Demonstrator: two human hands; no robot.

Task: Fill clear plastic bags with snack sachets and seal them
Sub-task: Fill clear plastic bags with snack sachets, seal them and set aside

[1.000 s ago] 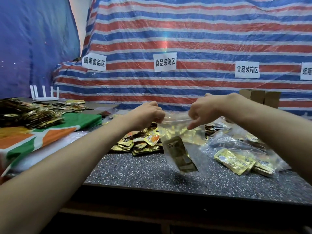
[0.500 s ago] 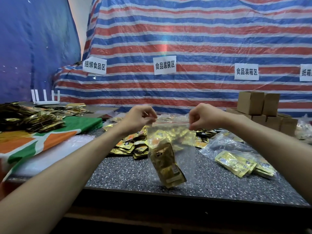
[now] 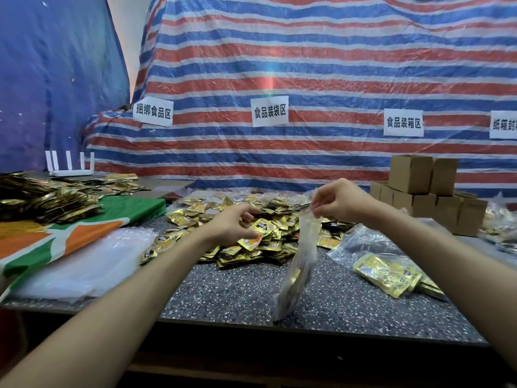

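Already part-filled, the clear bag [image 3: 300,264] hangs over the table [image 3: 237,298].
Low inside sit gold sachets [image 3: 293,281]; right hand [image 3: 340,201] pinches its top, left hand [image 3: 230,225] grips a sachet [image 3: 258,233] on the pile [image 3: 279,217].

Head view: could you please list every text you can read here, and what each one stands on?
"捆绑食品区": left paper sign on the striped tarp.
"食品装袋区": middle paper sign, same tarp.
"食品装箱区": right paper sign, same tarp.
"纸箱封": edge sign, cut off by the frame.
Print on the sachets: too small and blurred to read.
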